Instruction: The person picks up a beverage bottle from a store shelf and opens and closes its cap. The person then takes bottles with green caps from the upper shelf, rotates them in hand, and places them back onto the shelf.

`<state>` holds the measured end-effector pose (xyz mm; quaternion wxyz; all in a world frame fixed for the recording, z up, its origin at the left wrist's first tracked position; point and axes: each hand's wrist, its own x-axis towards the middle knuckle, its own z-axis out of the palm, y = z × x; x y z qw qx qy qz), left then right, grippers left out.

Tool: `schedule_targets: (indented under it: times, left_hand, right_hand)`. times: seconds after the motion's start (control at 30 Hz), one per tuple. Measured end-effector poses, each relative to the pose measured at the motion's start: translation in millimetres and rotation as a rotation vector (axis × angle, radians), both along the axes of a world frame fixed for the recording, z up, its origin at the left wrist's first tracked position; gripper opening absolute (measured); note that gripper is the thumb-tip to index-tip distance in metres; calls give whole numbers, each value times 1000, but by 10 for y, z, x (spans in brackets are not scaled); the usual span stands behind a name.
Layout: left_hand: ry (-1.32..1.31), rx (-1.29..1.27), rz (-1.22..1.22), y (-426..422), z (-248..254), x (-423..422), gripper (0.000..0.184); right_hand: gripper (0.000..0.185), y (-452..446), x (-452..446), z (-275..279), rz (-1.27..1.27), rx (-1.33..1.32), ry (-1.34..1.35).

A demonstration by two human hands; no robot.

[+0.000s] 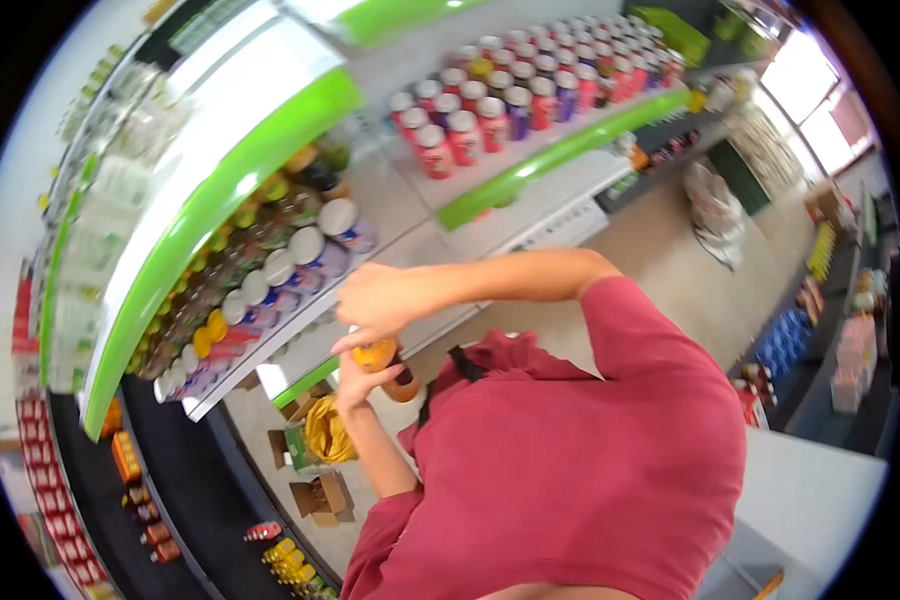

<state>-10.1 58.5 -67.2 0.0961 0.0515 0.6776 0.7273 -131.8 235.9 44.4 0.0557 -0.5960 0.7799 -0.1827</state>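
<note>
My left hand point(355, 382) grips a bottle point(374, 354); my right hand point(378, 298) curls beside it, grip unclear. A firm left hold should keep it steady.

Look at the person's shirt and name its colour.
The shirt is a pinkish dark red, best seen in the head view.

The person wears a loose, dusky crimson top point(570, 450) in one solid colour, its cloth smooth and broad over the torso and bunched into soft, darker folds toward the lower hem. The right sleeve point(630, 325) and left sleeve point(382, 530) are short and wide, leaving the forearms bare, as are the right hand point(378, 300) and left hand point(362, 378). A narrow black strap point(464, 362) (its fastening too blurred to make out) shows beside the folds.
</note>
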Motion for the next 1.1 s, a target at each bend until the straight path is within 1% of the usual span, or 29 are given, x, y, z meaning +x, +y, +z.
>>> schedule_targets:
  times: [0.03,0.07,0.1,0.13,0.17,0.2,0.27,0.3,0.33,0.4,0.43,0.53,0.63,0.67,0.73,0.83,0.9,0.93,0.97,1.0,1.03,1.07,1.1]
  left_hand:
    - [-22,1,115,-1,-91,3,65]
    - [-46,-8,245,-72,-143,58,66]
    - [-100,-69,286,-91,-109,127,67]
    - [-151,-125,333,-115,-75,146,67]
    - [-55,-152,369,-162,-104,198,69]
    - [28,-182,400,-234,-137,285,70]
    - [-76,-54,336,-360,91,456,71]
    - [-92,-47,318,-449,19,552,77]
    - [-79,-46,338,-481,35,645,78]
    - [-56,-46,372,-518,75,803,81]
    - [-74,-50,391,-537,110,858,86]
    - [-111,-25,516,-549,109,1015,87]
    - [-58,-135,587,-566,136,1099,81]
    - [-46,-169,607,-550,138,1126,79]
    - [-79,-113,648,-537,143,1178,76]
    - [-138,-64,661,-555,155,1201,77]
    - [-137,-59,642,-565,119,1166,78]
    - [-102,-154,684,-567,69,1201,79]
    - [-65,-246,683,-602,3,1230,79]
    - [-3,-332,622,-649,-34,1081,80]
    - [-21,-227,657,-634,-2,991,79]
    - [-59,-129,655,-589,53,977,78]
    - [-75,-224,626,-572,182,906,78]
  right_hand:
    - [68,-121,5,-154,-79,-19,62]
    - [68,-229,25,-256,-107,-90,46]
    - [69,-307,-13,-359,-111,-164,38]
    - [68,-417,-53,-476,-66,-165,41]
    - [61,-420,-51,-234,73,12,16]
    - [55,-474,-69,-226,153,12,-18]
    - [47,-638,-48,-143,300,35,-81]
    - [43,-671,-5,-56,359,50,-114]
    - [41,-711,29,-29,413,68,-148]
    - [36,-805,42,-97,544,-39,-163]
    - [34,-900,72,-74,610,-89,-180]
    - [26,-1064,162,112,644,18,-349]
    - [24,-1307,246,-62,714,-80,-424]
    - [25,-1359,274,-117,702,-113,-488]
    - [27,-1435,328,-165,657,-180,-623]
    - [32,-1385,278,-55,543,-145,-584]
    - [32,-1434,198,-46,557,40,-545]
    - [32,-1419,151,-13,534,129,-538]
    - [30,-1403,132,13,538,147,-552]
    - [28,-1353,106,-119,624,-27,-571]
    - [28,-1339,35,-214,686,-217,-544]
    - [27,-1232,12,-121,638,-170,-481]
    - [30,-1246,-19,-274,681,-311,-524]
